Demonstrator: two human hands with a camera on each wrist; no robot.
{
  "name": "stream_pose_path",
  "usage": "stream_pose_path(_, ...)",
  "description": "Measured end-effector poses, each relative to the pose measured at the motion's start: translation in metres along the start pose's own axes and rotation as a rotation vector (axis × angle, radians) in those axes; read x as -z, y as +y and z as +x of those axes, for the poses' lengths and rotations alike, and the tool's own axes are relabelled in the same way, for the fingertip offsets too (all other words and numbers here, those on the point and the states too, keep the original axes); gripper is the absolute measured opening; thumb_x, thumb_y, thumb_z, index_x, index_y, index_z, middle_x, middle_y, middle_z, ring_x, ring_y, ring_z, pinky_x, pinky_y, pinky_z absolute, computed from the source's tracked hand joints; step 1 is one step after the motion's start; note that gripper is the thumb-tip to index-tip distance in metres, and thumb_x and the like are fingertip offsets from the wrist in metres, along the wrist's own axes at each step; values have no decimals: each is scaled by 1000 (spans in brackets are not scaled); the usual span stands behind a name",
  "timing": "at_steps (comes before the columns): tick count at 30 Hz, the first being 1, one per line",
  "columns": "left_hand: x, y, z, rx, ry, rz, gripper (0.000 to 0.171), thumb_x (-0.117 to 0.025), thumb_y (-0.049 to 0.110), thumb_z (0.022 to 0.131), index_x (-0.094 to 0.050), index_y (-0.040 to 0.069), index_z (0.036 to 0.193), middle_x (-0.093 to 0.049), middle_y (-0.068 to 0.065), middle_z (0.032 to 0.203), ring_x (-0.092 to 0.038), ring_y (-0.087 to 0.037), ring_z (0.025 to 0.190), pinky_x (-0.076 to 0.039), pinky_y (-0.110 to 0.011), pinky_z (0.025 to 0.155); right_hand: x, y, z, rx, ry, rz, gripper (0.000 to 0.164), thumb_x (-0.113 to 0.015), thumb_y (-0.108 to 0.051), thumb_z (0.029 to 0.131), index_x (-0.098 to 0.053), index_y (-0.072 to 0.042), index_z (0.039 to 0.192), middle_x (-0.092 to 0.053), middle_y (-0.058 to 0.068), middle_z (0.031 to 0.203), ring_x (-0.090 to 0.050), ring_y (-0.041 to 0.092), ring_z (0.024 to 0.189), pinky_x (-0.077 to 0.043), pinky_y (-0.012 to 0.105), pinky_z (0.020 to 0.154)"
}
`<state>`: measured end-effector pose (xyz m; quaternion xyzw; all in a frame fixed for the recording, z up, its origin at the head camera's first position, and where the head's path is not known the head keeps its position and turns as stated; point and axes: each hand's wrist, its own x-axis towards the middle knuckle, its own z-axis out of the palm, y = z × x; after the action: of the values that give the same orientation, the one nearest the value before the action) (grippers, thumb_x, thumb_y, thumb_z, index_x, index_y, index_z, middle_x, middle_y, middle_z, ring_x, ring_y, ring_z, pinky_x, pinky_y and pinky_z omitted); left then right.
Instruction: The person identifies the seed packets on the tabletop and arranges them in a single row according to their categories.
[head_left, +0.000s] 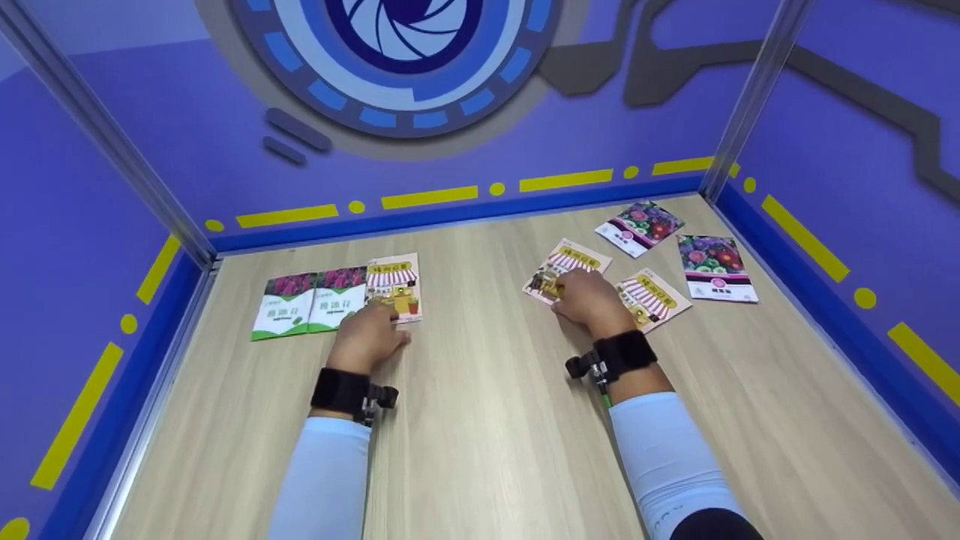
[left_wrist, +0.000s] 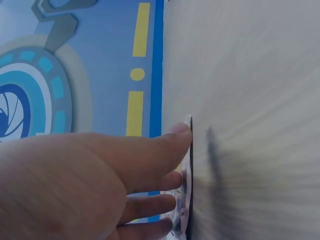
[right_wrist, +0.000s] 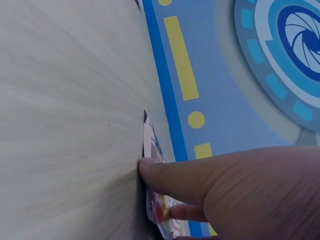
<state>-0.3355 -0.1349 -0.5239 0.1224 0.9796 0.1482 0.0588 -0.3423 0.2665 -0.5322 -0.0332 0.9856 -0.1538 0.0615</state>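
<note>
On the left side, my left hand (head_left: 369, 337) rests its fingers on the lower part of a seed packet (head_left: 394, 279) with a striped awning print. Its fingers (left_wrist: 150, 206) lie fairly straight over the packet, with the thumb by the edge. Two green-and-white seed packets with magenta flowers, one at the outer left (head_left: 283, 306) and one in the middle (head_left: 337, 294), complete a row beside it. To the right, my right hand (head_left: 592, 300) pinches another awning-print packet (head_left: 566, 259) at its near edge, thumb against the edge and fingers on its face. A third awning-print packet (head_left: 654, 296) lies partly behind that hand.
Two flower-print packets lie at the far right, one at the back (head_left: 640, 227) and one nearer the side (head_left: 718, 268). Purple-blue panels (head_left: 450, 176) wall the wooden table (head_left: 480, 420) at the back and both sides.
</note>
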Motion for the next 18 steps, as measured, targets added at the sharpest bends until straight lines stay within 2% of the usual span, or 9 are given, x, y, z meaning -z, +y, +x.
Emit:
stream_pose_path(5, 4, 7, -1, 2, 24, -30, 43, -79, 32, 103, -75, -1, 130, -72, -19, 127, -71, -38, 111, -58, -56, 101, 0, -5, -1, 41, -37, 31, 40, -78, -24, 100, -74, -2, 133, -75, 20, 130, -69, 39, 122, -54, 57, 113)
stream_pose_path(9, 4, 15, -2, -18, 19, -56, 49, -77, 32, 104, -71, -2, 140, -68, -23, 142, -69, -42, 128, -56, -58, 112, -1, -10, -1, 95, -34, -5, 37, -80, -21, 98, -77, -2, 130, -77, 20, 127, -69, 39, 120, -54, 56, 112)
stream_pose_path(14, 0, 28, -1, -72, 17, -69, 49, -78, 32, 103, -72, 0, 140, -68, -21, 146, -67, -41, 134, -54, -56, 116, -4, -15, -1, 110, -14, -66, 42, -78, -18, 96, -78, -13, 138, -67, 26, 139, -59, 47, 129, -53, 60, 110)
stream_pose_path(18, -5, 38, 0, -120, 6, -99, 48, -80, 30, 101, -73, -2, 137, -69, -20, 144, -67, -40, 135, -54, -53, 119, -5, -20, 0, 111, -53, -88, 47, -70, -16, 100, -73, -18, 147, -61, 26, 152, -55, 49, 139, -52, 62, 114)
